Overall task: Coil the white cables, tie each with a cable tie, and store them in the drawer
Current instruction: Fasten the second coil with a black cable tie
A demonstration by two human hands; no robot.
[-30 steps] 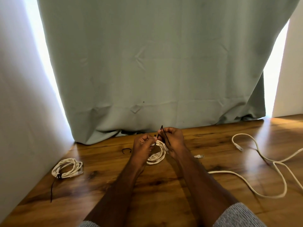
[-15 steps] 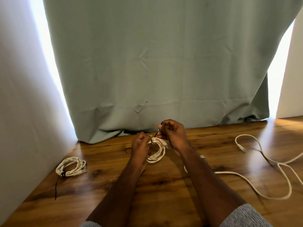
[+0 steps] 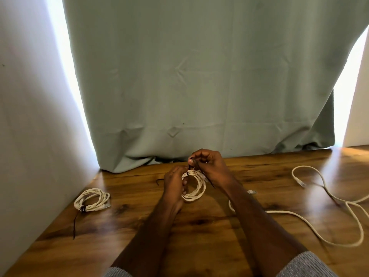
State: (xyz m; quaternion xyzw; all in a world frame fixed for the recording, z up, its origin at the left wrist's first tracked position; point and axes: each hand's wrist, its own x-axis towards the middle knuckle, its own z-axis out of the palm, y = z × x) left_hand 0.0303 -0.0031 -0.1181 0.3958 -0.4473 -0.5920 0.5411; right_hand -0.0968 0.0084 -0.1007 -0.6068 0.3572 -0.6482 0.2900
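White braided cable coil (image 3: 194, 188) hangs upright over the wooden worktop (image 3: 199, 232) near its far edge, gripped on its left side by the left hand (image 3: 174, 183). Just above its top, the right hand (image 3: 207, 166) pinches the thin black cable tie (image 3: 188, 170); tightening looks like a pull up and away.

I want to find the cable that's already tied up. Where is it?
Look at the white wall on the left of the wooden table. Beside it lies a coiled white cable, untouched. Unlike the others, a black tie trails from it.
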